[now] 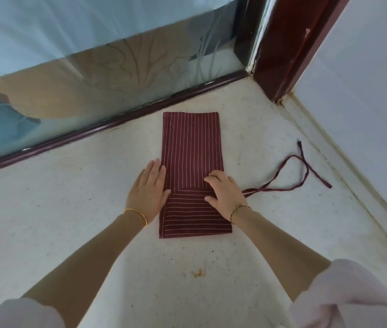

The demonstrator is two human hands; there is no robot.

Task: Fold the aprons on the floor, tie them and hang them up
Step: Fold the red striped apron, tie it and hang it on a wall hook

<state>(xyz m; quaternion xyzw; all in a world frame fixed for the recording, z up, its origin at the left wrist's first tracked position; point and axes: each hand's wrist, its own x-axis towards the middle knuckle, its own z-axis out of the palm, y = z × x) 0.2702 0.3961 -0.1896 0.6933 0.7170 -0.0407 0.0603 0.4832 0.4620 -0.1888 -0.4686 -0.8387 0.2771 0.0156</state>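
found apron (191, 147) folded into a narrow rectangle, flat on floor (81, 209) beside glass door (116, 79). noted left hand (148, 188) released, fingers straight, pressing apron's left edge. noted right hand (225, 191) arched on right edge, fingers bent; cannot tell whether grasping cloth. logged tie (270, 191) trailing right across floor

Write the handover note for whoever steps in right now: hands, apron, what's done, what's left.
Left hand: flat, at the apron's left edge.
Right hand: fingers bent, pressing on the cloth near its right edge; no grip shows.
Apron: on the floor, folded into a long narrow strip, near end turned over crosswise.
Strings: loose, trailing right across the floor.
Done: folding to a strip.
Left: finish folding, tie with the strings, hang up. Only this one apron is in view.
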